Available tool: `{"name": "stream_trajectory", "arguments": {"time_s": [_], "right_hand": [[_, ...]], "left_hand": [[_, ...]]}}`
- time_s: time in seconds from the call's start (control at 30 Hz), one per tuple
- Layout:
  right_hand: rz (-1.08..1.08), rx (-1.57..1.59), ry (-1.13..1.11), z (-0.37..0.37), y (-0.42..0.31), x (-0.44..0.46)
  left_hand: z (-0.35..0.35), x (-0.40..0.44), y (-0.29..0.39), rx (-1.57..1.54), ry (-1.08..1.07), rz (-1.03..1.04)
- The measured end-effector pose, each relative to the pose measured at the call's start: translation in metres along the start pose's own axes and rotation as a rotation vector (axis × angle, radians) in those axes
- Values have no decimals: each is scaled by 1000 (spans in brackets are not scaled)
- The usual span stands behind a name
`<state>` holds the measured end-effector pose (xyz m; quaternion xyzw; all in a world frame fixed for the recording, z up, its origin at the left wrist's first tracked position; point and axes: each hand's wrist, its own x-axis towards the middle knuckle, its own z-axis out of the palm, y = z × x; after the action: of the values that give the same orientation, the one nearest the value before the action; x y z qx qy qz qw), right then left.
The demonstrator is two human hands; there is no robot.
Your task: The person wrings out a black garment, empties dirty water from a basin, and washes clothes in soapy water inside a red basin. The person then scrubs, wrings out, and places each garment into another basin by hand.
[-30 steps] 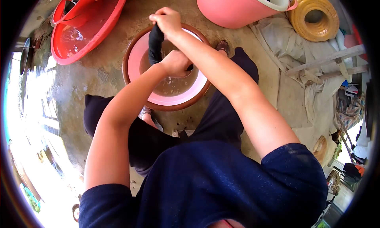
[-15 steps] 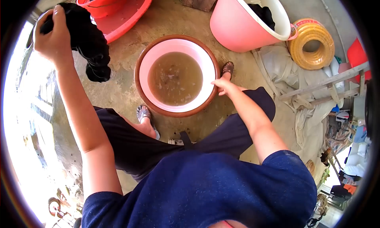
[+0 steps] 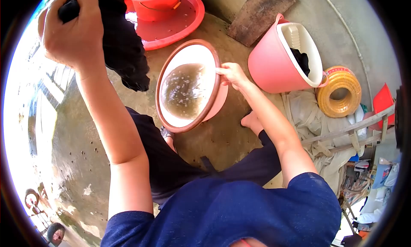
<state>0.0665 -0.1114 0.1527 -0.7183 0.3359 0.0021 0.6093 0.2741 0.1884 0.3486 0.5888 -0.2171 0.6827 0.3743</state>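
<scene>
My left hand [image 3: 75,30] is raised at the upper left, its fingers wrapped round a bunched black cloth [image 3: 124,50] that hangs down beside it. What kind of garment the cloth is, I cannot tell. With my right hand [image 3: 233,74] I grip the brown rim of a pink and white basin [image 3: 218,102], the thumb lying over the edge. The basin is tilted to the left, its right side lifted. Murky, bubbly water [image 3: 182,90] has run toward its left wall.
A red bucket [image 3: 156,8] stands in a wide red tub [image 3: 195,22] at the top. To the right are a pink laundry tub [image 3: 263,60] with black cloth inside, a coiled yellow hose [image 3: 340,105] and a wooden frame [image 3: 355,126]. A brown board [image 3: 261,15] leans behind.
My right hand has taken hold of the basin's rim and tipped the basin leftward; before, it lay level. My left hand, still with the black cloth, is higher in view.
</scene>
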Motion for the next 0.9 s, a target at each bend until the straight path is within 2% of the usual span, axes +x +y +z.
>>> {"name": "stream_trajectory", "arguments": {"time_s": [0.13, 0.2, 0.23, 0.3, 0.33, 0.4, 0.43, 0.47, 0.5, 0.53, 0.57, 0.63, 0.83, 0.9], "right_hand": [[-159, -57, -95, 74, -56, 59], [-241, -81, -113, 98, -83, 76], [-274, -133, -154, 113, -100, 78], [-321, -124, -309, 154, -122, 65], [-341, -141, -392, 176, -129, 69], [-415, -209, -490, 217, -131, 91], [-390, -273, -518, 226, -144, 81], [-382, -216, -578, 229, -158, 55], [-391, -315, -554, 239, -155, 63], [-371, -344, -626, 240, -162, 55], [-354, -495, -636, 240, -174, 45], [-363, -544, -645, 246, -168, 58], [-213, -421, -627, 233, -169, 44], [-296, -420, -602, 225, -169, 39]], "left_hand": [[-21, 9, -12, 153, -30, 35], [-28, 11, -3, 250, -83, -152], [-28, 13, -2, 261, -77, -151], [-32, 15, -1, 7, -20, -240], [-31, 14, 2, 67, 23, -236], [-30, 15, -2, 96, 74, 35], [-29, 12, 3, -21, 113, -50], [-35, 18, 9, -25, 14, -36], [-34, 14, 10, -22, 4, -121], [-36, 13, 6, 29, -34, -121], [-34, 9, 2, 59, -54, -128], [-31, 1, -4, 117, -81, -131], [-21, -5, -3, 45, -92, -142], [-19, -6, 2, 28, -93, -158]]}}
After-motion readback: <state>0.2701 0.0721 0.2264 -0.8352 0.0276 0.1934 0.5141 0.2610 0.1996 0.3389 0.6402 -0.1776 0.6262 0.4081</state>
